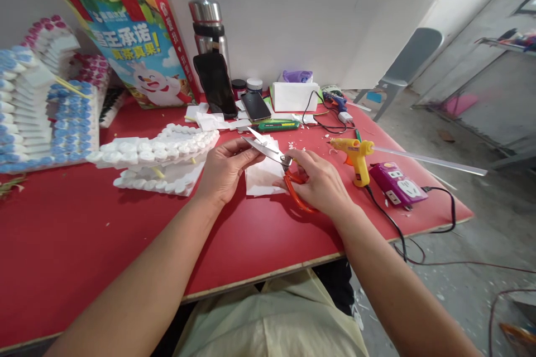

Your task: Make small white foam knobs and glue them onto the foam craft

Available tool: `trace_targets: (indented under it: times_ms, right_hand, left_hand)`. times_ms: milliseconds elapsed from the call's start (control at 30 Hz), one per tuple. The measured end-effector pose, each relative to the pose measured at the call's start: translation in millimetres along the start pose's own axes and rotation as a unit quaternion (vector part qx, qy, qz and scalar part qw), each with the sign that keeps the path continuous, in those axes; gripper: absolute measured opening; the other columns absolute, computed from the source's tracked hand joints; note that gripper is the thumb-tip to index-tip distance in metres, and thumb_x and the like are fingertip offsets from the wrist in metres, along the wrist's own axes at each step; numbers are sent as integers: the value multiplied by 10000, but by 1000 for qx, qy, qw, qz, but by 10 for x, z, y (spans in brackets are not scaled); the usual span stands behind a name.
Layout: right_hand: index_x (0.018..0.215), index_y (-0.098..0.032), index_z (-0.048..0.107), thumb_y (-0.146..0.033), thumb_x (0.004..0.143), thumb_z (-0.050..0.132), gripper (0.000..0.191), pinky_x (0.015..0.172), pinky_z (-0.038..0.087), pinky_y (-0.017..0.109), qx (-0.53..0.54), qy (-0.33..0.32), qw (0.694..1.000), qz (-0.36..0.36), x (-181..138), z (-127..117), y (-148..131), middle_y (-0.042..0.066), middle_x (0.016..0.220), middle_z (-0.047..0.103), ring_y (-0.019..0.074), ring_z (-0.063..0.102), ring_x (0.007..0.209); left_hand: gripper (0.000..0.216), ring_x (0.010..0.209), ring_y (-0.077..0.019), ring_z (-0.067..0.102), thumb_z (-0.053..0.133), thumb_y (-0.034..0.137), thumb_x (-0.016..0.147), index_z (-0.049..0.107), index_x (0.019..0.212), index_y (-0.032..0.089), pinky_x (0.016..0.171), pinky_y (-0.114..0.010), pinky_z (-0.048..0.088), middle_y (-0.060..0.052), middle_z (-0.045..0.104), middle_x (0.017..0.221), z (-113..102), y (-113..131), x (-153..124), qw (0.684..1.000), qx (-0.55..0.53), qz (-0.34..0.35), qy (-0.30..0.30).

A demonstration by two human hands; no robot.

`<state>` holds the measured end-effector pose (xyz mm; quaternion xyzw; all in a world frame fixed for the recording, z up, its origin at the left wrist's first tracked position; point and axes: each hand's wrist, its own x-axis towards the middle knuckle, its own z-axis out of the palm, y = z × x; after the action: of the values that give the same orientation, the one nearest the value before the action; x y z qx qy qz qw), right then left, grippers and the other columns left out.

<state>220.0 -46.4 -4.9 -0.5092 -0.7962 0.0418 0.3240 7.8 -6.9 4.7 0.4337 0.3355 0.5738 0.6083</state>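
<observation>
Orange-handled scissors [296, 192] are in my right hand [322, 181], whose fingers wrap the handles. Their blades point up and left, spread slightly apart, close to the fingertips of my left hand [226, 170]. That hand is closed in a pinch beside the blades; whatever it grips is too small or hidden to make out. Under the blades lies a small stack of white paper [262, 178] on the red table [268, 237]. Just left of my left hand stands a folded white piece [151, 150] edged with rows of white rounded bits.
A yellow glue gun [355, 159] and a purple power strip [400, 184] with cables lie at right. Behind are a green utility knife [278, 125], phones [215, 83], a steel flask [207, 17] and a bag [138, 50]. Blue-and-white pieces [71, 117] stand left.
</observation>
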Motion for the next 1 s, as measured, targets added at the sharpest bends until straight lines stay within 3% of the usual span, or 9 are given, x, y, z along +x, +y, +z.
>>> trace_targets:
  times_ms: [400, 1000]
  right_hand:
    - [1165, -205, 655, -526, 897, 688, 420, 645, 382, 285, 6, 8, 1000, 9, -4, 10, 7, 31, 809, 571, 182, 513, 682]
    - [1086, -203, 689, -513, 894, 699, 365, 589, 330, 259, 24, 9, 999, 20, -7, -21, -17, 9, 767, 607, 136, 475, 608]
  left_hand:
    - [123, 804, -145, 701, 842, 195, 724, 806, 841, 182, 810, -282, 604, -26, 759, 840, -40, 1, 10, 1000, 8, -8, -1]
    - [197, 783, -136, 694, 884, 221, 691, 799, 864, 178, 824, -294, 617, -24, 741, 868, -53, -13, 18, 1000, 22, 0, 15]
